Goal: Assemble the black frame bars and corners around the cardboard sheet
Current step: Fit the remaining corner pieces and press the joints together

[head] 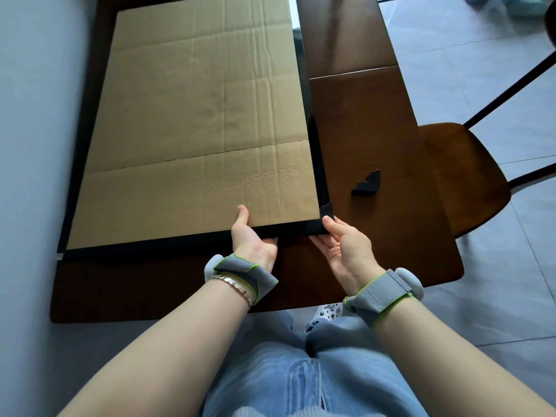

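Brown wooden bench (361, 130) carries cardboard sheet (195, 115), lying flat, right bar (310, 115) and near bar (150, 246) on its edges. Left hand (252, 239) grips near bar, thumb on cardboard, fingers curled under. Right hand (346, 248) pinches fitted corner piece (326, 210), thumb on top, fingers beneath. Loose corner piece (367, 183) lies on bench nearby, to right.

Plain tan corrugated cardboard sheet (198, 130), faint crease lines; glossy black frame bars (313, 139); small black plastic corner piece (367, 183); dark brown wooden table (376, 121). Grey fabric wrist straps (240, 272) w/ lime-green edging, silver bracelet (233, 285). Light blue denim jeans (301, 371). Pale grey floor tiles (451, 70), thin darker grout lines.
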The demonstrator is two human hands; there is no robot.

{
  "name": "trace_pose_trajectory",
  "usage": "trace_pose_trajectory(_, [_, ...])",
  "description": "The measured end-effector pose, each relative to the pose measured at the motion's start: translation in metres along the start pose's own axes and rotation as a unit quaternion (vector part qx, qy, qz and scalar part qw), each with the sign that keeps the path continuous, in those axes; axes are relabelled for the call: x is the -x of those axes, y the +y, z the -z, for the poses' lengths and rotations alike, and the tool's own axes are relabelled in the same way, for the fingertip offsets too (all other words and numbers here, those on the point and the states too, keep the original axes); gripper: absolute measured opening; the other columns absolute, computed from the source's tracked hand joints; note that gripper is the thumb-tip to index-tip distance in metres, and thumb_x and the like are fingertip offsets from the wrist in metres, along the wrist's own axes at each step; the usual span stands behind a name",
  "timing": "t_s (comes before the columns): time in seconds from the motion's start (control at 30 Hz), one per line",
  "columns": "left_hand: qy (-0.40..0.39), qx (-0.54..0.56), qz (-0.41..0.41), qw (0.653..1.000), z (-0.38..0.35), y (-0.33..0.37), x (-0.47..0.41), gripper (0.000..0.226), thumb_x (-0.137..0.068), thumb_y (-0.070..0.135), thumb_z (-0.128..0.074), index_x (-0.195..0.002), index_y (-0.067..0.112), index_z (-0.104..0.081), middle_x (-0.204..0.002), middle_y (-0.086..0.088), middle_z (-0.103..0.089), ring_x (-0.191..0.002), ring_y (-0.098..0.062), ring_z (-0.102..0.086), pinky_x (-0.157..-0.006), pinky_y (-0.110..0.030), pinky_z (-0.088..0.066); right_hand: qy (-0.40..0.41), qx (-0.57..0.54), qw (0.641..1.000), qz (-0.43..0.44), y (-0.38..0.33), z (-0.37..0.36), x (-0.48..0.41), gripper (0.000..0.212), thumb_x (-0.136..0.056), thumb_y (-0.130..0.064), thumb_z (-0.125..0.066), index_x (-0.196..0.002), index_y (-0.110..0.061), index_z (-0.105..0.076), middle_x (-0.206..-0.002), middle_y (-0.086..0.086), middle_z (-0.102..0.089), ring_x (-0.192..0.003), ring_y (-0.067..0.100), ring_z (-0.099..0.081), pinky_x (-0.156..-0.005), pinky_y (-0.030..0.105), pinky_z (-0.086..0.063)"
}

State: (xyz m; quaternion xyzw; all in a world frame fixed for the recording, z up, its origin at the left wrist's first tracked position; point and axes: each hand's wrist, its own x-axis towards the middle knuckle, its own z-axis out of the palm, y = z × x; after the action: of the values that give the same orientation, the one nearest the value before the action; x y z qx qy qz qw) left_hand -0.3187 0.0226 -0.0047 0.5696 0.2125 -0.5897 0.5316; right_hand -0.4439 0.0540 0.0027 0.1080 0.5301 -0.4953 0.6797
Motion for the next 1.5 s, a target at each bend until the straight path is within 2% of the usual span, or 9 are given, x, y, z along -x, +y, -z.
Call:
trace_pose_trajectory(0.17, [0.009,0.021,0.015,1.000,-0.007,-0.005,-0.003,0.025,-0.088,0.036,-0.062,-0.081,0.012,-0.059,-0.087,-0.007,-0.063,-0.077,-0.026,-0.060,-0.092,-0.046,-0.050,-0.004,0.031,1.000,0.000,0.001,0.011,0.002,0.026,-0.087,-0.002,-0.060,-0.112,0.003,-0.055,-0.093,0.015,-0.069,-0.084,0.021,-0.066,-0.071,0.027,-0.059])
trace_pose_trajectory(0.37, [-0.007,0.008,0.020,1.000,-0.011,-0.011,-0.003,0.026,-0.088,0.038,-0.062,-0.090,0.012,-0.062,-0.094,-0.010,-0.066,-0.084,-0.029,-0.063,-0.094,-0.048,-0.050,0.059,0.063,0.996,0.021,-0.006,-0.002,0.013,0.021,-0.083,0.011,-0.059,-0.075,-0.006,-0.051,-0.079,0.017,-0.062,-0.079,0.026,-0.062,-0.089,0.041,-0.051])
trace_pose_trajectory(0.7, [-0.008,-0.006,0.025,1.000,-0.024,-0.019,-0.003,0.023,-0.089,0.035,-0.061,-0.087,0.011,-0.061,-0.084,-0.009,-0.065,-0.076,-0.028,-0.063,-0.073,-0.043,-0.053,0.072,0.022,0.995,0.067,-0.011,-0.009,-0.005,0.019,-0.085,0.012,-0.056,-0.076,-0.004,-0.059,-0.078,0.013,-0.062,-0.081,0.026,-0.062,-0.086,0.039,-0.053])
trace_pose_trajectory(0.83, [0.001,0.008,0.041,0.999,-0.014,-0.019,-0.013,0.024,-0.088,0.035,-0.063,-0.090,0.011,-0.062,-0.109,-0.011,-0.066,-0.091,-0.030,-0.064,-0.095,-0.047,-0.049,0.038,0.102,0.994,0.003,-0.018,0.003,-0.015,0.021,-0.085,0.011,-0.057,-0.105,0.008,-0.053,-0.094,0.019,-0.062,-0.092,0.029,-0.063,-0.085,0.038,-0.054])
trace_pose_trajectory(0.9, [0.009,0.022,0.058,0.998,-0.006,-0.016,-0.019,0.026,-0.086,0.034,-0.066,-0.091,0.010,-0.062,-0.114,-0.011,-0.065,-0.100,-0.030,-0.063,-0.097,-0.047,-0.048,0.023,0.297,0.954,0.032,-0.024,0.012,-0.024,0.043,-0.086,-0.008,-0.064,-0.124,0.007,-0.050,-0.097,0.013,-0.063,-0.089,0.025,-0.064,-0.085,0.035,-0.053])
trace_pose_trajectory(1.03, [0.002,0.026,0.089,0.996,-0.004,-0.019,-0.020,0.026,-0.086,0.036,-0.065,-0.091,0.011,-0.059,-0.114,-0.009,-0.064,-0.110,-0.030,-0.059,-0.094,-0.044,-0.049,0.138,0.632,0.697,0.308,-0.063,0.028,-0.045,0.043,-0.095,-0.030,-0.046,-0.137,-0.020,-0.045,-0.132,0.009,-0.045,-0.121,0.024,-0.044,-0.096,0.034,-0.037])
trace_pose_trajectory(1.17, [-0.014,0.032,0.099,0.994,-0.004,-0.023,-0.018,0.026,-0.090,0.034,-0.059,-0.093,0.008,-0.056,-0.118,-0.012,-0.060,-0.107,-0.031,-0.057,-0.095,-0.046,-0.045,0.069,0.807,0.524,0.265,-0.090,0.030,-0.080,0.051,-0.094,-0.020,-0.046,-0.142,-0.031,-0.035,-0.158,0.006,-0.004,-0.142,0.031,-0.011,-0.113,0.043,-0.023])
trace_pose_trajectory(1.23, [-0.016,0.031,0.104,0.994,-0.003,-0.023,-0.018,0.026,-0.092,0.032,-0.057,-0.096,0.007,-0.056,-0.126,-0.012,-0.057,-0.110,-0.032,-0.057,-0.095,-0.045,-0.045,0.057,0.816,0.507,0.272,-0.091,0.034,-0.087,0.042,-0.093,-0.023,-0.051,-0.135,-0.021,-0.047,-0.154,0.011,-0.017,-0.140,0.032,-0.018,-0.108,0.043,-0.031])
trace_pose_trajectory(1.5, [-0.017,-0.114,0.128,0.985,-0.010,-0.041,-0.003,0.040,-0.091,0.048,-0.051,-0.110,0.012,-0.049,-0.103,-0.010,-0.057,-0.124,-0.025,-0.051,-0.090,-0.040,-0.042,0.121,0.674,0.604,0.409,-0.107,0.022,-0.052,0.040,-0.092,-0.032,-0.053,-0.122,-0.005,-0.056,-0.125,0.018,-0.044,-0.114,0.033,-0.045,-0.090,0.035,-0.040])
